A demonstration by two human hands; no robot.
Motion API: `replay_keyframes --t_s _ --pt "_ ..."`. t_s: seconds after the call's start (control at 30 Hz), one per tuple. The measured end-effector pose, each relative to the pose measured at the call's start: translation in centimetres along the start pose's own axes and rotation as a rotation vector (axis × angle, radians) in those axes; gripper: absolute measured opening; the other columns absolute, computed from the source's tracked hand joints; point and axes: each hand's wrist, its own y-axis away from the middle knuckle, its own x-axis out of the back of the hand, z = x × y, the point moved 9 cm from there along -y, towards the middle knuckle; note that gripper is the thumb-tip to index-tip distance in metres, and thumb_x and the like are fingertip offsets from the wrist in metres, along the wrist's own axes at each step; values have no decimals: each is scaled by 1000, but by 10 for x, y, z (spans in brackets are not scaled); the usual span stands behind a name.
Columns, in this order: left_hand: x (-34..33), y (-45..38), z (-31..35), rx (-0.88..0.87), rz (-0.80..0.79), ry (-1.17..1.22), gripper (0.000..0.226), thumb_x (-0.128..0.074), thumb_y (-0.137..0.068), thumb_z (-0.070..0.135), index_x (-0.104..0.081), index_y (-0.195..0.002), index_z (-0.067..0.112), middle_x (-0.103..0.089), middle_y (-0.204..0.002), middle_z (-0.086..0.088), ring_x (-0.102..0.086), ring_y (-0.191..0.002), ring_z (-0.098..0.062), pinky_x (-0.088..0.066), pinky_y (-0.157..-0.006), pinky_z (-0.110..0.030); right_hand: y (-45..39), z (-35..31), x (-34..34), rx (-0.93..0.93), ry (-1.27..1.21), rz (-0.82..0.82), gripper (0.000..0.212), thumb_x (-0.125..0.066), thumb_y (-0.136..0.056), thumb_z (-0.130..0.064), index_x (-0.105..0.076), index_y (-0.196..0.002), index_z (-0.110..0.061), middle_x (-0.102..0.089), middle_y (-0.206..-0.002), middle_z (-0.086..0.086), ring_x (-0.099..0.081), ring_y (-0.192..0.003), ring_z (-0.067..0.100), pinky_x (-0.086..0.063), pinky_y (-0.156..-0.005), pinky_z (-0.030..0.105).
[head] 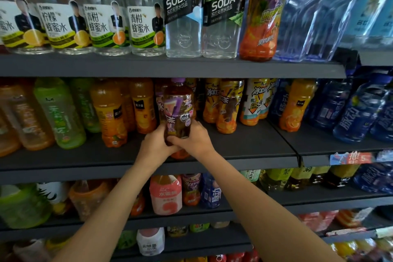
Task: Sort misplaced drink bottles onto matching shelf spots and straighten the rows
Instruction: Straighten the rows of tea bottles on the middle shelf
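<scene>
A brown iced-tea bottle [178, 108] with a purple cap and purple label stands upright on the middle shelf [244, 147]. My left hand [155, 144] and my right hand [196, 141] both grip its lower part from either side, fingers curled around the base. The bottle's bottom is hidden behind my fingers. To its right stand orange-labelled iced-tea bottles [227, 106]. Left of it are orange juice bottles [110, 112] and green tea bottles [59, 112].
The top shelf carries honey-water bottles [102, 25], two soda water bottles [182, 17] and a tall iced-tea bottle [263, 13]. Blue sports drinks [355, 117] fill the right end. One orange juice bottle [295, 104] stands among them. Lower shelves hold mixed bottles [165, 193].
</scene>
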Motion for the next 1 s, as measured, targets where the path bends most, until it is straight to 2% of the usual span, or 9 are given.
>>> replay_keyframes --t_s 0.07,0.27,0.47,0.6,0.67,0.73,0.8,0.87,1.0 --pt "-8 -3 2 27 4 -25 56 -73 -78 18 -49 -128 13 -62 -118 -8 -58 -109 -26 -48 -89 -37 -1 5 7 -46 29 30 66 -76 -72 -41 -51 -122 -6 -53 -118 11 -47 -116 28 -45 -92 38" --pt "-26 -8 6 2 45 -79 50 -70 -81 18 -49 -125 11 -62 -116 -9 -59 -108 -28 -50 -87 -42 -2 10 27 -163 55 64 67 -72 -79 -36 -40 -126 0 -45 -130 16 -40 -123 33 -42 -99 43" --pt "-33 3 -4 -3 76 -80 55 -73 -77 9 -47 -125 7 -46 -125 -17 -50 -114 -37 -46 -91 -53 -8 16 33 -181 23 56 75 -71 -80 -37 -34 -134 0 -39 -136 17 -32 -128 34 -34 -103 40" --pt "-15 10 17 -84 241 -113 45 -65 -80 -1 -49 -121 4 -48 -117 -18 -50 -109 -36 -46 -87 -45 1 22 45 -130 -123 -25 74 -74 -78 -37 -37 -132 -3 -45 -132 12 -43 -123 27 -40 -98 32" --pt "-7 16 36 -172 312 -111 41 -63 -80 -5 -51 -117 5 -48 -112 -15 -50 -105 -30 -44 -83 -38 14 36 81 -79 -262 126 52 -70 -82 -34 -49 -122 -8 -56 -116 5 -55 -107 18 -46 -83 19" --pt "-10 21 58 -268 335 -110 39 -62 -78 -8 -52 -114 4 -49 -109 -12 -51 -101 -25 -44 -81 -34 30 63 136 -57 -298 418 21 -63 -89 -28 -56 -102 -13 -60 -93 -3 -59 -89 11 -45 -69 10" --pt "-20 22 76 -335 349 -100 38 -62 -77 -11 -53 -111 2 -50 -106 -12 -51 -97 -22 -45 -79 -34 33 99 182 -123 -267 642 12 -61 -89 -23 -54 -95 -15 -59 -91 -2 -58 -91 17 -48 -73 19" --pt "-33 20 86 -325 348 -77 38 -62 -76 -12 -53 -110 2 -50 -105 -11 -50 -95 -19 -45 -77 -34 11 130 202 -218 -219 642 30 -66 -85 -23 -52 -106 -8 -59 -107 9 -54 -105 26 -49 -87 38" --pt "-55 12 95 -269 322 -105 40 -64 -75 -10 -53 -110 3 -49 -106 -10 -51 -97 -24 -44 -80 -34 -46 150 198 -240 -146 440 68 -75 -77 -35 -41 -127 -2 -50 -128 15 -44 -122 31 -41 -100 42"
